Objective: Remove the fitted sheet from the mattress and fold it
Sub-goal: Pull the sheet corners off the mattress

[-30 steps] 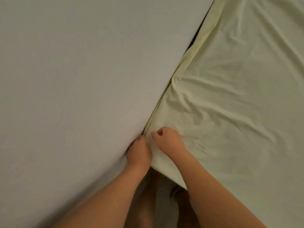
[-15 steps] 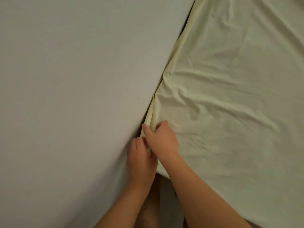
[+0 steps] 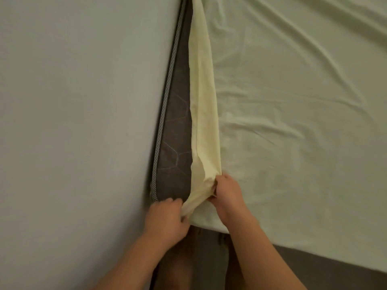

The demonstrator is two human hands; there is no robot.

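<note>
Fitted sheet peeled off the near corner of the mattress, both hands gripping its edge.

From my remote seat I see the pale yellow cloth covering the bed top on the right, its edge band lifted and turned back along the wall side, baring dark quilted ticking with striped piping. My left hand has its fingers curled round the bunched hem at the corner; my right hand pinches the same fold just beside it, the cloth taut between them.
</note>
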